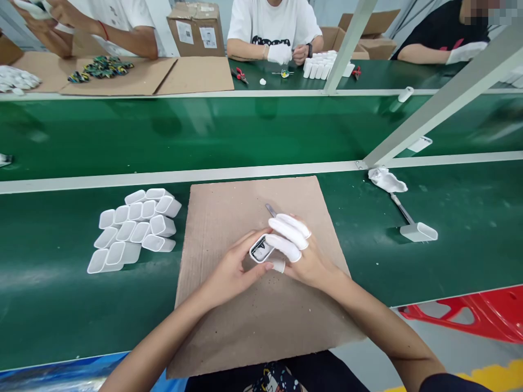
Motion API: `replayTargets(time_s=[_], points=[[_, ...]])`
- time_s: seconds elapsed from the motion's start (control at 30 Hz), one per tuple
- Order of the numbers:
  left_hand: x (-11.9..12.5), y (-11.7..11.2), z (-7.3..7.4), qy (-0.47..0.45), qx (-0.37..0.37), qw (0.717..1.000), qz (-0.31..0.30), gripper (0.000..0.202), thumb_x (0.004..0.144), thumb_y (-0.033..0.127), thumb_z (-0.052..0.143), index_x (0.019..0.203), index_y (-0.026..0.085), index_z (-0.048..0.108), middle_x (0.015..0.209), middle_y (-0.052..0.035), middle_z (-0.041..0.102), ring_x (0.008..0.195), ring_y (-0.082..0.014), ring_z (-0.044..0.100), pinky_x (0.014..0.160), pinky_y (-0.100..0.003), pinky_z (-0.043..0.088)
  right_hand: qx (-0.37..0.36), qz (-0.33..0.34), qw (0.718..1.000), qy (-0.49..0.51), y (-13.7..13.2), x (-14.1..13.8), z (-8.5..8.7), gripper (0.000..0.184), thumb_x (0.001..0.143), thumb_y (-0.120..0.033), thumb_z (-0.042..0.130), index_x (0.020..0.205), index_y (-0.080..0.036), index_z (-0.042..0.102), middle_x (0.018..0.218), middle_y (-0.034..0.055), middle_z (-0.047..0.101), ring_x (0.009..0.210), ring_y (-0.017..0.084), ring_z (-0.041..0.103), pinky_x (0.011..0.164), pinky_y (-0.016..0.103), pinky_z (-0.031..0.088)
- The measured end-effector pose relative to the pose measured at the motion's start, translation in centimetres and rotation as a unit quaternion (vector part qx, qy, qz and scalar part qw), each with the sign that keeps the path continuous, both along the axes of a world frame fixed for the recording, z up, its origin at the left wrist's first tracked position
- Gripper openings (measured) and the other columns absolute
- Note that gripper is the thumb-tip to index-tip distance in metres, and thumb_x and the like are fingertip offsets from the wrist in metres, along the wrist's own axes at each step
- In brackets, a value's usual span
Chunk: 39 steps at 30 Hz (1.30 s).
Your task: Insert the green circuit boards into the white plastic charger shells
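Note:
Over the brown cardboard sheet (229,326), my left hand (232,267) grips a small white plastic housing (252,255) between thumb and fingers. Its open end faces me and shows dark and white parts inside. White finger cots cover the fingers of my right hand (304,253), which are closed against the housing's right side. A metal tool (270,209) with a flat grey end sticks out beyond these fingers; whether they hold it or it lies on the cardboard, I cannot tell.
Left of the cardboard stand several white housings (134,231) in a cluster. At right lie a white housing (419,232), a metal-shafted tool (402,208) and a crumpled white item (386,179). A slanted metal post (433,103) crosses the conveyor (229,136). Three people work opposite.

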<state>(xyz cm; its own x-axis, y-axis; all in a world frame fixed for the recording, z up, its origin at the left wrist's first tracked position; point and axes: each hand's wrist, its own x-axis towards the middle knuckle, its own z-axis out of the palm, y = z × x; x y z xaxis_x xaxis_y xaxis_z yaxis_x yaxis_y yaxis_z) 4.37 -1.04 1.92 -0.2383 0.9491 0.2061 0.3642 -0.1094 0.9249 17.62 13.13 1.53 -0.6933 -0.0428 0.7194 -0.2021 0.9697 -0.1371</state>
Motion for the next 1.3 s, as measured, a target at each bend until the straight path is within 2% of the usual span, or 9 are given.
replayTargets(time_s=[0.1,0.2,0.27,0.4,0.53,0.63,0.77,0.93,1.3], points=[[-0.3,-0.3,0.0,0.018,0.028,0.999,0.024,0.05,0.088,0.016,0.054,0.135,0.028,0.044,0.122,-0.0087,0.059,0.108,-0.0214,0.06,0.088,-0.035,0.052,-0.138,0.042,0.99,0.005,0.4,0.6,0.8,0.046,0.082,-0.032,0.07,0.122,-0.02,0.05,0.113,0.0135,0.061,0.114,0.028,0.058,0.093,0.049,0.054],[-0.6,-0.7,-0.3,0.019,0.064,0.997,0.035,0.058,0.081,0.004,0.05,0.133,0.028,0.044,0.118,-0.0074,0.06,0.098,-0.0186,0.062,0.083,-0.033,0.053,-0.253,0.065,0.963,0.06,0.5,1.0,1.3,0.041,0.079,-0.015,0.071,0.116,-0.024,0.054,0.096,0.0057,0.063,0.096,0.023,0.065,0.081,0.044,0.059],[-0.7,-0.8,-0.5,0.006,0.072,0.997,0.036,0.062,0.076,0.0,0.049,0.131,0.027,0.042,0.117,-0.0073,0.061,0.097,-0.0185,0.062,0.08,-0.032,0.052,-0.279,0.072,0.955,0.074,0.3,1.1,1.3,0.039,0.078,-0.008,0.07,0.111,-0.023,0.057,0.092,0.0041,0.062,0.088,0.021,0.066,0.075,0.042,0.06],[-0.5,-0.7,-1.1,-0.009,0.105,0.994,0.015,0.063,0.07,-0.003,0.049,0.126,0.023,0.037,0.117,-0.0087,0.059,0.104,-0.0191,0.06,0.084,-0.032,0.051,-0.238,0.066,0.968,0.048,-0.5,1.0,1.4,0.026,0.08,-0.007,0.068,0.101,-0.019,0.058,0.091,0.0042,0.06,0.088,0.019,0.063,0.077,0.04,0.059],[-0.4,-0.3,-1.2,0.026,0.148,0.988,-0.019,0.057,0.076,-0.001,0.049,0.124,0.022,0.029,0.111,-0.0098,0.057,0.101,-0.0181,0.06,0.083,-0.033,0.05,-0.14,0.038,0.989,0.019,-1.4,0.9,1.3,0.018,0.084,-0.012,0.065,0.1,-0.018,0.058,0.095,0.0046,0.057,0.092,0.017,0.059,0.08,0.037,0.058],[-0.3,-0.1,-1.2,0.037,0.143,0.988,-0.036,0.05,0.083,0.004,0.048,0.123,0.022,0.025,0.108,-0.01,0.056,0.095,-0.0176,0.06,0.079,-0.034,0.05,-0.065,0.026,0.997,0.016,-1.9,0.9,0.6,0.019,0.084,-0.01,0.063,0.101,-0.017,0.059,0.093,0.0046,0.057,0.092,0.018,0.057,0.077,0.035,0.057],[-0.1,-0.1,-1.5,0.048,0.118,0.991,-0.036,0.045,0.087,0.006,0.042,0.123,0.022,0.022,0.11,-0.0115,0.054,0.099,-0.0193,0.058,0.084,-0.04,0.049,0.005,-0.003,1.0,0.026,-2.1,1.0,-0.2,0.024,0.082,-0.004,0.059,0.104,-0.014,0.061,0.092,0.0063,0.058,0.089,0.02,0.054,0.072,0.037,0.055],[0.2,-0.1,-2.0,0.076,0.106,0.991,-0.006,0.044,0.085,0.004,0.041,0.12,0.023,0.023,0.11,-0.0108,0.053,0.098,-0.019,0.058,0.082,-0.038,0.049,0.009,-0.02,1.0,0.01,-2.3,1.1,-0.3,0.027,0.081,-0.001,0.058,0.106,-0.011,0.06,0.091,0.0087,0.06,0.09,0.023,0.054,0.072,0.04,0.054],[0.5,0.1,-2.0,0.177,0.095,0.978,0.054,0.04,0.081,0.002,0.041,0.115,0.019,0.029,0.104,-0.0111,0.056,0.099,-0.0226,0.06,0.079,-0.039,0.051,0.036,0.008,0.999,0.01,-2.2,0.5,-0.9,0.024,0.083,-0.001,0.049,0.104,-0.008,0.06,0.086,0.0107,0.062,0.087,0.024,0.053,0.069,0.04,0.053]])
